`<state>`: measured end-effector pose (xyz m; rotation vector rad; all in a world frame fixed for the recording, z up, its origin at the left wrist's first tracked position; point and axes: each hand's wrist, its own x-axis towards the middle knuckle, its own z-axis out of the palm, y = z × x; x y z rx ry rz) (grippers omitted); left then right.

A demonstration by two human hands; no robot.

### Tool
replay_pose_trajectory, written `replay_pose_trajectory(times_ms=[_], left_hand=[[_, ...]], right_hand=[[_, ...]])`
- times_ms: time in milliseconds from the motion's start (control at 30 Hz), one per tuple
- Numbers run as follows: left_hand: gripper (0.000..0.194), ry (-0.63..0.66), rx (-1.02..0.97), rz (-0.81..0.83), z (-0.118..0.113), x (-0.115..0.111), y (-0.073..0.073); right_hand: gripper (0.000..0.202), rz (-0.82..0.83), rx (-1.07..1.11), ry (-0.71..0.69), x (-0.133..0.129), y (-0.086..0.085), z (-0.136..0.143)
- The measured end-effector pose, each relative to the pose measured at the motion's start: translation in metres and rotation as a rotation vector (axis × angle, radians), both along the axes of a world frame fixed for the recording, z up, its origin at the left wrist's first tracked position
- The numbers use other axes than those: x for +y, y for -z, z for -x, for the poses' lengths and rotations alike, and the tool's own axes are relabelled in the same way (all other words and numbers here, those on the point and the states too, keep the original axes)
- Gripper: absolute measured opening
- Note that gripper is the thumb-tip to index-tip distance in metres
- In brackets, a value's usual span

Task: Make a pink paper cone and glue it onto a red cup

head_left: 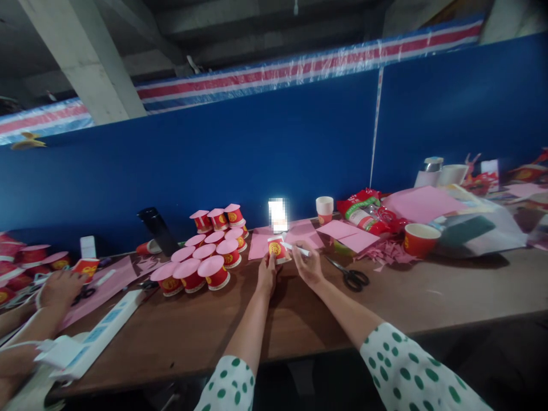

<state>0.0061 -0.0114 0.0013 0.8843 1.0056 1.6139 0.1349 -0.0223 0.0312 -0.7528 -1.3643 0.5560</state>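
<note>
My left hand (267, 275) is closed around the lower left side of a red paper cup (276, 250) with a gold emblem, held just above the table. In my right hand (309, 267) is a slim white pen-shaped tube (302, 250), its tip pointing left at the cup's rim. Whether the tip touches the cup is too small to tell. Pink paper sheets (259, 242) lie behind the cup. Black-handled scissors (356, 278) rest right of my right hand. Left of my hands stand several red cups topped with pink paper discs (214, 265).
A white power strip (105, 334) lies front left, near another person's hand (60, 292) at a red cup. A black bottle (157, 231) leans by the blue partition (257, 148). Rightward are a white-and-red cup (325, 210), pink shreds (387, 255) and a red paper cup (420, 240).
</note>
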Motion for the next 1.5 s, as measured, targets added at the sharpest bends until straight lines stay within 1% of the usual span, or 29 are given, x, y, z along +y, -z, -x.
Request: replay_pose_trajectory(times_ms=[200,467,600,833,967,1167,1300,1500], left_hand=[[0.052,-0.025,-0.004,0.043,-0.0002,0.0003,0.0003],[0.05,-0.024,0.0,0.015,-0.0012,-0.0035,-0.0027],[0.05,-0.035,0.006,0.03,-0.0014,-0.0026,-0.0028],[0.05,-0.017,0.004,0.022,-0.0004,-0.0016,-0.0012],[0.052,-0.035,0.019,0.024,0.0001,-0.0011,0.0],[0.049,-0.036,0.047,0.04,0.0001,0.0009,0.0011],[0.049,-0.027,0.048,0.024,0.0003,0.0009,0.0013],[0.051,-0.034,0.044,0.04,0.0002,0.0008,0.0008]], right_hand=[[0.024,0.021,-0.018,-0.02,0.0014,0.0027,0.0001],[0.022,0.03,-0.023,-0.037,-0.0005,-0.0002,-0.0005],[0.023,0.032,-0.033,-0.026,-0.0013,-0.0012,-0.0008],[0.021,0.037,-0.052,-0.021,-0.0011,-0.0011,-0.002],[0.021,0.036,-0.063,-0.015,-0.0009,-0.0007,-0.0015],[0.021,0.031,-0.053,0.003,0.0002,0.0006,0.0001],[0.021,0.028,-0.075,0.007,0.0013,0.0016,-0.0001],[0.021,0.046,-0.062,0.003,0.0013,0.0021,0.0006]])
